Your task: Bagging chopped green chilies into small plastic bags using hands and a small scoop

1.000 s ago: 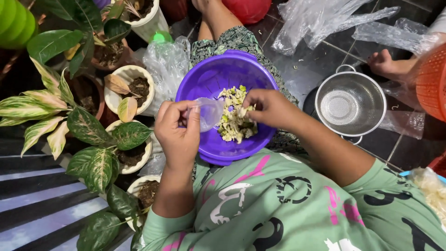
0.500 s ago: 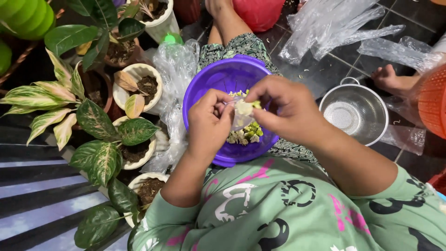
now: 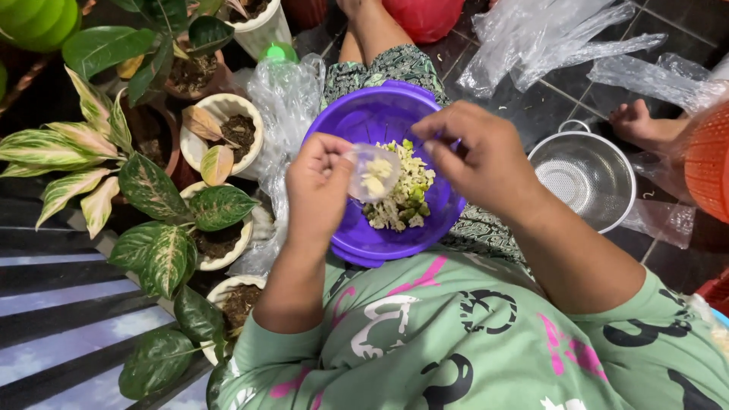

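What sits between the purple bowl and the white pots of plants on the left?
In the head view, a crumpled clear plastic bag lies between the purple bowl and the white pots; a green bottle cap shows at its top.

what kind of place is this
Likely a home porch or patio floor: potted plants crowd the left, dark floor tiles lie ahead, and the purple basin sits on the seated person's lap.

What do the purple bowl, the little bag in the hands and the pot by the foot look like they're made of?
Purple bowl: likely plastic, with a uniform bright colour and soft sheen. Small bag in the left hand: thin clear plastic film; its contents show through. Pot: probably steel, a silvery, dully reflective surface.
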